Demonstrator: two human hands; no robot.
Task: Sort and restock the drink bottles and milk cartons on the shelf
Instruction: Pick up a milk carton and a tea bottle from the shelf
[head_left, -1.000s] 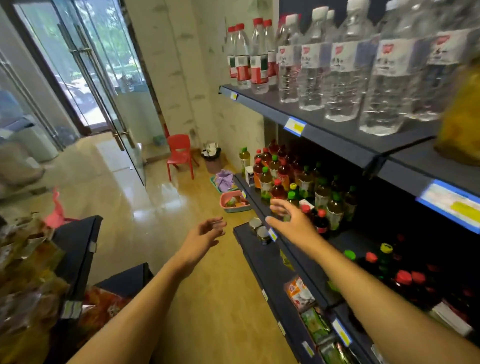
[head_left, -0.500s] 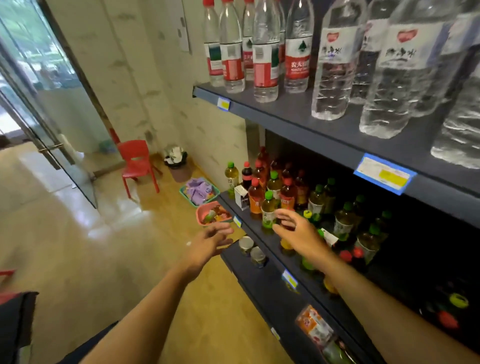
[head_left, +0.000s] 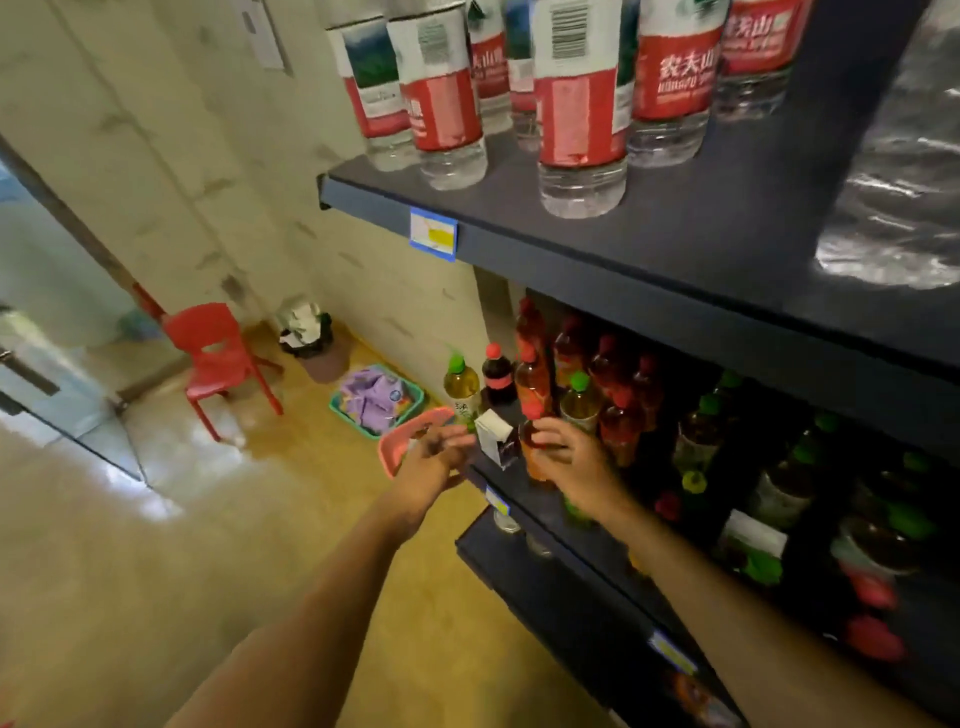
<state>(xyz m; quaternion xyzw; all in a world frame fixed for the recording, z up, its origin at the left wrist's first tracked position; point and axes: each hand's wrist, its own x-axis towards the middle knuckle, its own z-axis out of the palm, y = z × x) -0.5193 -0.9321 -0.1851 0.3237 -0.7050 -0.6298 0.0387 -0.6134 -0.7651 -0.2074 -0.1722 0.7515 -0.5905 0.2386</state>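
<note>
**Hands at the front edge of the middle shelf**

Amber drink bottle with a red cap (head_left: 531, 441) stands upright, long axis vertical, cap pointing up, at the front edge of the dark metal middle shelf (head_left: 524, 493), near its left end. The right hand (head_left: 574, 462) reaches in from the lower right, forearm sloping up to the left, fingers curled round the bottle's body. A small white milk carton (head_left: 496, 439) stands just left of the bottle, leaning slightly. The left hand (head_left: 434, 460) hovers off the shelf edge beside the carton, fingers loosely spread, holding nothing; it is motion-blurred.
</note>
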